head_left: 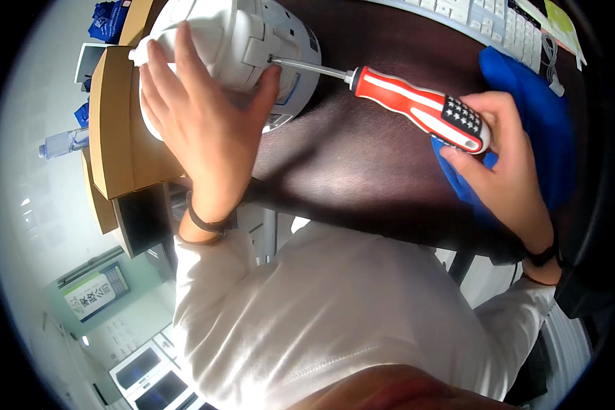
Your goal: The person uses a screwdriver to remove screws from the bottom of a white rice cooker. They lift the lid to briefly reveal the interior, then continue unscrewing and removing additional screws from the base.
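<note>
A white rounded appliance (246,27) with a hinged lid part is at the top left of the desk. My left hand (205,130) is spread over its side, fingers curled onto the lid and thumb against the body, gripping it. My right hand (499,157) is closed round the handle of a red, white and black screwdriver (403,99) with stars on it. The screwdriver's shaft runs leftward, its tip at a small opening beside the lid's hinge, just above my left thumb. A blue cloth (540,137) lies under and beside my right hand.
The dark brown desk (342,171) holds a white keyboard (458,17), a cable with a white plug (552,75) and yellow paper (557,17). Cardboard boxes (113,123), a plastic bottle (65,143) and blue bags (106,20) stand at the left. A dark chair edge (581,260) shows at the right.
</note>
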